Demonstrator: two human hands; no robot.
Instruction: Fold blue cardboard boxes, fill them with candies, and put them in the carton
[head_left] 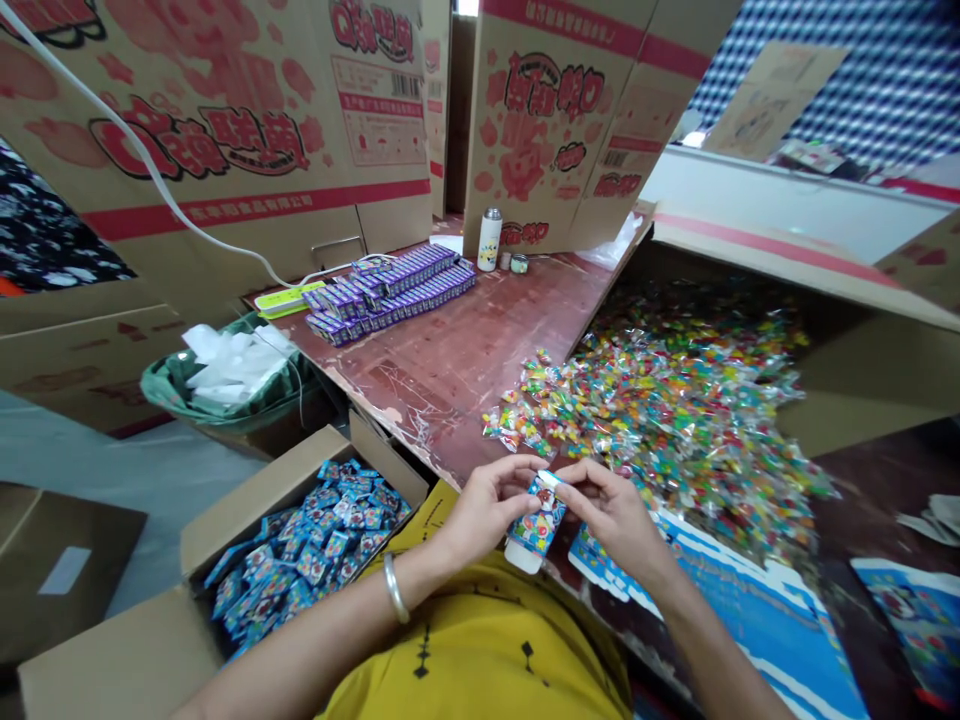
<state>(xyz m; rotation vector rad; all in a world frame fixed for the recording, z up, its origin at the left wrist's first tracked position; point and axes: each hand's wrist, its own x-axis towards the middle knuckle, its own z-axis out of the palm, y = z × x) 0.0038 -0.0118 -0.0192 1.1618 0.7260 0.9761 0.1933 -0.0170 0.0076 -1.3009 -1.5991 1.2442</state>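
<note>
Tall printed cartons stand behind the worn red-brown table (480, 340), with a blue-checked wall at the far right. Between the left hand (491, 505) and the right hand (611, 505), close against the near edge of the table, is a small blue printed box (538, 522); the left fingers hold its side and upper part, and the right fingertips pinch at its upper end, so the two hands almost meet there. Its white lower end points down toward the yellow top (487, 640). Just beyond the right hand spreads a heap of clear candy packets (675, 410), spilling from a large tipped carton. Flat blue cartons (750, 610) lie under and beside the right forearm, crowding that side. To the left, an open carton (255, 510) holds many filled blue boxes (315, 550). Farther back sit rows of purple boxes (397, 295), a white bottle (490, 240), a small jar (519, 264) and a green-lined bin (225, 385) with white paper
</note>
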